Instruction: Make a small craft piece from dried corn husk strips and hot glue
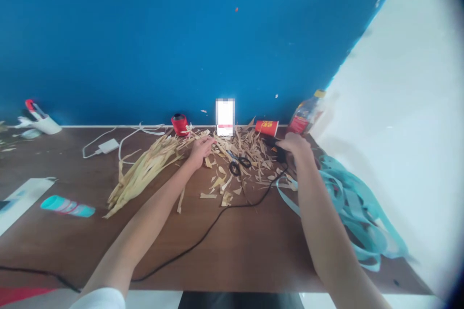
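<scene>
My left hand (200, 150) reaches over the far part of the table, its fingers pressed together at the edge of the corn husk scraps (253, 149). What it pinches, if anything, is too small to make out. On the right, my right hand (295, 144) is closed around a black corded glue gun (280, 153), whose front points left over the scraps. Scissors with black handles (235, 168) lie among the scraps between my hands. Left of my left hand rests a bundle of long pale corn husks (145, 171).
Behind stand a red spool (180, 124), a lit screen (225, 118) and a bottle (304, 113); a red paper cup (267, 127) lies there. Teal ribbon (362, 212) heaps at right. A black cord (195, 246) crosses the table (232, 251). A teal roll (67, 206) lies left.
</scene>
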The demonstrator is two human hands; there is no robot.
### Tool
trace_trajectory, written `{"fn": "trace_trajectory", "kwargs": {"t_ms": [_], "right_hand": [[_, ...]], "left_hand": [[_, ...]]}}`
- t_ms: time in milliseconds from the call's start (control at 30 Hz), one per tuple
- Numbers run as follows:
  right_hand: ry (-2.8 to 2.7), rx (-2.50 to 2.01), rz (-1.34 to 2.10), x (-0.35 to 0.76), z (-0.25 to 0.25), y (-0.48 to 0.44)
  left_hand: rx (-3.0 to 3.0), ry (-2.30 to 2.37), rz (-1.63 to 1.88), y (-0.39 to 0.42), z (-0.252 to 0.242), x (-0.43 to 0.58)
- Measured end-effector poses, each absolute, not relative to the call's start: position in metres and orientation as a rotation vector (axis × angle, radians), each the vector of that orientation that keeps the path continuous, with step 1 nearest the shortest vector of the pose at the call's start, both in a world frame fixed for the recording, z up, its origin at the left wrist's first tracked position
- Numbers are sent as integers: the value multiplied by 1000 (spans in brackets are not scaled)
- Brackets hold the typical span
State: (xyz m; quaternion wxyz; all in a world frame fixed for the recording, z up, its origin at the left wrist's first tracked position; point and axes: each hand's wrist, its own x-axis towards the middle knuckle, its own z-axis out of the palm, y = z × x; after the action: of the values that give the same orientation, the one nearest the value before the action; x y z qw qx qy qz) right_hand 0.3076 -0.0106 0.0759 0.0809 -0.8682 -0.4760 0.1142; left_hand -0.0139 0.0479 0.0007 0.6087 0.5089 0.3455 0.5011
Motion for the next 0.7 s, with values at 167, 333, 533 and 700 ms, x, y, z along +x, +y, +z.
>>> {"fn": "trace_trajectory", "kwargs": {"t_ms": [167, 333, 533, 700], "right_hand": [[-1447, -2565, 558, 301, 63, -7], [-1317, -2475, 624, 297, 64, -5], [-1059, -1984, 966, 301, 78, -14], [-1060, -1650, 1144, 300, 92, -19]], "left_hand": [[1226, 807, 1134, 49, -2, -17], [1267, 838, 1148, 49, -3, -17], [1247, 820, 1142, 49, -2, -16], [1247, 810, 1117, 51, -3, -17]]}}
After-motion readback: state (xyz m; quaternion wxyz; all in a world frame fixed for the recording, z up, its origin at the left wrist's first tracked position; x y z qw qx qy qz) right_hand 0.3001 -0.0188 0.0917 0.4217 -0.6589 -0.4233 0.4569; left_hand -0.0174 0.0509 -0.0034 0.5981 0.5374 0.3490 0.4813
